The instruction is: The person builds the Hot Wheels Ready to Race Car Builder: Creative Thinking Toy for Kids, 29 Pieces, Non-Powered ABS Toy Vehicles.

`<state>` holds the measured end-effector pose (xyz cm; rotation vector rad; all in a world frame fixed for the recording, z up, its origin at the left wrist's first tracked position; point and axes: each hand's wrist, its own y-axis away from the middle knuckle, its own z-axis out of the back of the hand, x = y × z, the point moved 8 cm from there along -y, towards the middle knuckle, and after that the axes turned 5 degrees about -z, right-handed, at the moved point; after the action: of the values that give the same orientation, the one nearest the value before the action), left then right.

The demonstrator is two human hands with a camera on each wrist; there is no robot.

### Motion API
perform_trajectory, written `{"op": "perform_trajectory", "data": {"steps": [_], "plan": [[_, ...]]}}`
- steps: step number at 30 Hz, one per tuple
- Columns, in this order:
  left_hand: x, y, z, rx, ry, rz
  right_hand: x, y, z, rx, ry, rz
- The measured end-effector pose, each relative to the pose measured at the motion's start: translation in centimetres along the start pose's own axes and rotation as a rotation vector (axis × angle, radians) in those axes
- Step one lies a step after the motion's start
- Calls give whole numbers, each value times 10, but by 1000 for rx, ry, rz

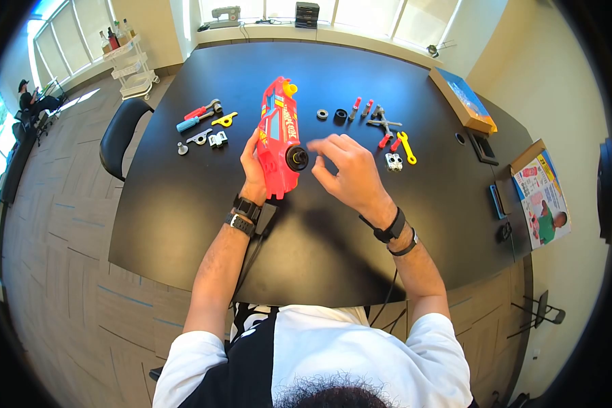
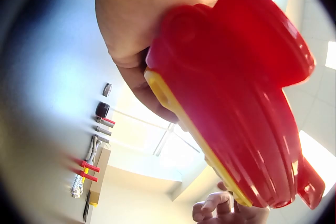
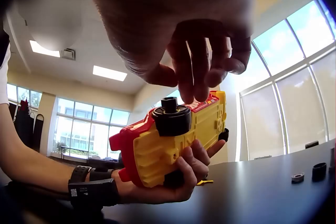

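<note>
My left hand [image 1: 253,168] grips a red toy race car [image 1: 273,146] above the table, its side turned up. The right wrist view shows the car's yellow underside [image 3: 152,160], with the left fingers curled round it. A black wheel [image 1: 296,158] with a raised black hub sits on the upturned side. Just right of that wheel, my right hand [image 1: 350,166] hovers with loosely bent fingers and nothing between them. In the right wrist view its fingertips [image 3: 201,91] hang over the car, close behind the wheel.
Toy tools [image 1: 198,117] and small grey parts lie left of the car on the black table [image 1: 183,224]. To the right are loose wheel pieces [image 1: 341,116], red-handled bolts, a grey cross wrench [image 1: 384,122] and a yellow wrench [image 1: 406,147]. Open boxes [image 1: 462,102] stand at the right edge.
</note>
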<state>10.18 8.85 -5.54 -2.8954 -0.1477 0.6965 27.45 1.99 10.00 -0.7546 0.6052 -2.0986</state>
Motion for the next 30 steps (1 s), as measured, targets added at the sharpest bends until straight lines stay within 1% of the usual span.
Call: {"op": "perform_trajectory", "data": {"steps": [1, 2, 4, 5, 7, 8, 10, 11, 13, 14, 16, 17, 19, 23, 25, 28, 30], "plan": [[0, 0, -2, -11, -2, -5, 4, -2, 5, -44, -76, 16], [0, 0, -2, -23, -3, -12, 1, -1, 5, -44, -75, 15], [0, -1, 0, -5, 7, 2, 0, 3, -6, 83, 6, 87], [1, -1, 0, 13, 17, 16, -1, 4, -5, 83, 6, 87], [1, -2, 2, 2, 19, 6, -11, 2, -4, 83, 80, -20], [0, -2, 3, -9, 23, -4, -9, 1, -4, 82, 80, -19], [-1, -2, 5, -6, 12, -17, 2, 0, -2, 90, -256, 3], [-1, -2, 6, -4, 3, -26, -4, 2, -1, 85, -251, -5], [1, -3, 6, 18, 8, -2, -14, 4, -10, 161, 103, 8], [1, -3, 5, 33, 9, 6, -11, 4, -8, 159, 103, 8], [0, -3, 8, -3, -18, -18, 0, 0, 1, 69, -128, -18], [1, -2, 7, -5, -12, -11, -2, 0, 0, 71, -131, -15], [1, -3, 8, -17, -16, -9, -6, 3, -8, 169, -6, 5], [0, -2, 9, -26, -14, -13, -5, 1, -4, 156, 55, -59], [-1, -2, 5, 6, -24, -36, 4, 3, -9, 162, -140, 101], [4, -2, 4, 15, -8, 16, -1, 4, -19, 178, -59, 107], [4, -4, 6, 17, -7, 15, 4, 3, -18, 171, -24, 127]]}}
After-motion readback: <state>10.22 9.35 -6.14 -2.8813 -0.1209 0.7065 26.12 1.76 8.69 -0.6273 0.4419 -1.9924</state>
